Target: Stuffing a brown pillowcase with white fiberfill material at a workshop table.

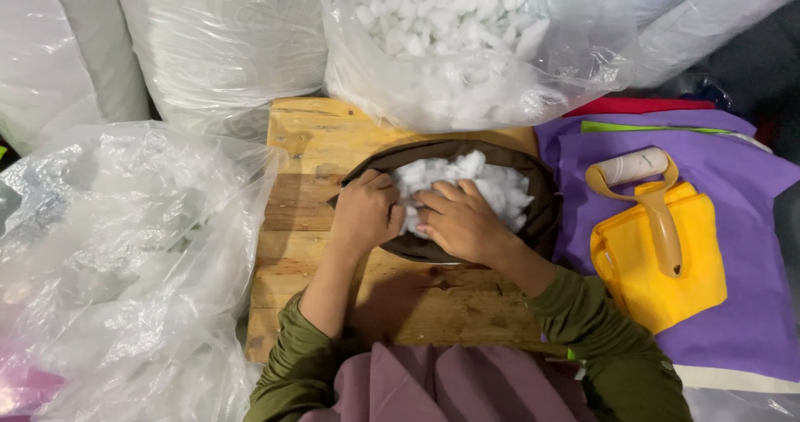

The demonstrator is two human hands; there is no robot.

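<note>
At the centre of the frame I see a dark brown fabric cover (542, 201) lying open on a wooden table (308, 147), packed with white stuffing (487, 180). My left hand (367, 214) is curled, fingers bent down over the cover's near left edge and touching the stuffing. My right hand (458, 220) lies just beside it, fingers spread and pressed flat into the stuffing. Directly above, at the top centre, a clear plastic bag (583, 55) bulges with the same white fill. A crumpled clear bag (125, 247) fills the left side. On the right, a lint roller (646, 197) rests on a yellow cloth (658, 280) atop purple fabric (750, 305).
</note>
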